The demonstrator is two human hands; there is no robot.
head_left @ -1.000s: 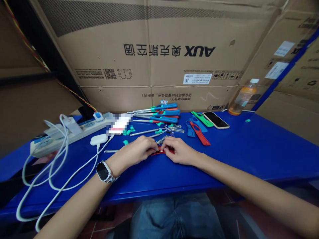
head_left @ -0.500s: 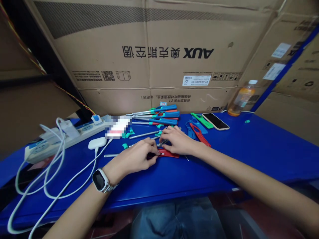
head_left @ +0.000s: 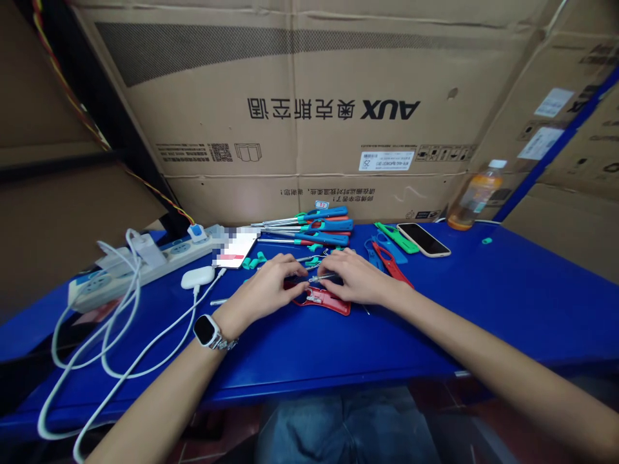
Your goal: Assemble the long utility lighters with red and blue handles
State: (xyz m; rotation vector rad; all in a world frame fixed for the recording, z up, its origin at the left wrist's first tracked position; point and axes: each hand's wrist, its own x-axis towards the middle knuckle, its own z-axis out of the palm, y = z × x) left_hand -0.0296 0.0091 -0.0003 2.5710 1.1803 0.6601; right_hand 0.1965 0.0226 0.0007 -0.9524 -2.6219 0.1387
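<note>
On the blue table, a red handle shell half of a long-necked lighter lies below my hands, its hollow side up and a small pale part in it. My left hand is curled at the shell's left end, thumb and fingers close together; what they grip is hidden. My right hand pinches a small dark part with a thin metal tip above the shell. That tip points toward my left fingertips. Metal lighter tubes and teal clips lie behind my hands, partly covered.
Lighters with blue and red handles are piled at the back. Right of my hands are red, blue and green shells, a phone and a bottle. A power strip and white cables stand left; cardboard walls the back.
My left fingers have come off the red shell, which now shows more of its hollow side. The small metal-tipped part is in view between my hands. The whole view has shifted slightly.
</note>
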